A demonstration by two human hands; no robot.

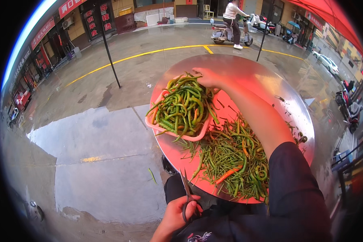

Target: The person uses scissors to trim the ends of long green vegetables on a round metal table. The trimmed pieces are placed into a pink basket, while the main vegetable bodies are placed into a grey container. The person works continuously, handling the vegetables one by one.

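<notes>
My left hand [177, 211] grips a pair of scissors [186, 184] by the handles, low in front of me. The blades point up toward the table's near left edge, slightly apart. Across the table reaches my right hand [208, 78], at the far right side of a heap of long green chillies [181, 103]. Some of its fingers are hidden, so whether it holds a chilli cannot be seen. A pink plastic basket [196, 137] carries the heap. Closer to me lies a loose pile of chillies and cut green stems [230, 154], with a few orange-red chillies among them.
Everything stands on a round metal table [242, 65]. A single green chilli [152, 176] lies on the wet ground to the left. Thin black canopy poles [110, 57] rise beyond the table. Farther off, a person [233, 18] sits on a scooter [224, 33].
</notes>
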